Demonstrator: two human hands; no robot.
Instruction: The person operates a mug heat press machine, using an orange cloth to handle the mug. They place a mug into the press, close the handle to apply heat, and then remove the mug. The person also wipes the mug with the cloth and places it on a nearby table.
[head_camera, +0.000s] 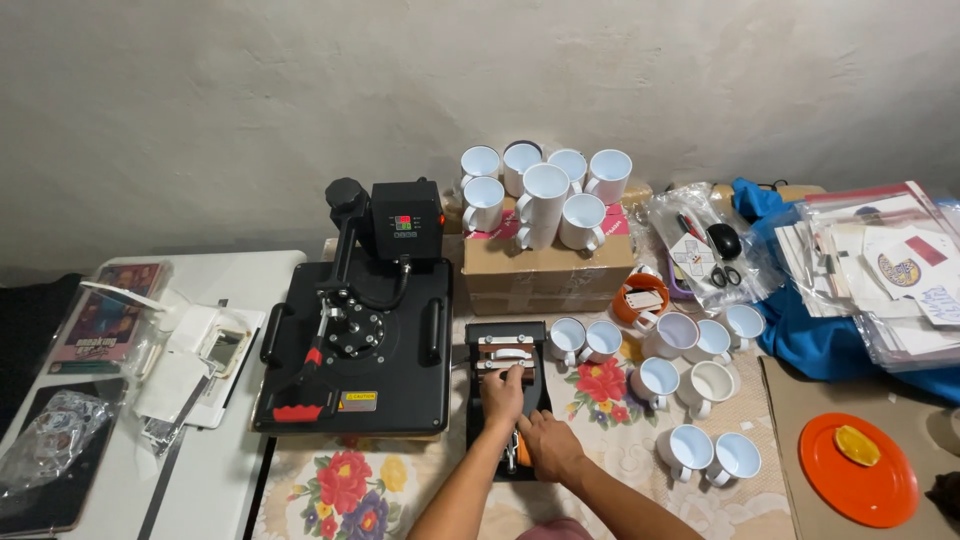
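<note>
Head view. The left hand (503, 392), fingers closed over a metal bar, and the right hand (549, 447), fingers wrapped on the lever handle, hold the mug press (506, 352). Left of the mug press stands the flat heat press (352, 345), bearing a small yellow rectangular label (361, 396). Behind the mug press sits a brown cardboard box (545, 272) topped with white mugs (545, 192).

Mug press (506, 372) lies between heat press (355, 335) and mugs (690, 385).
</note>
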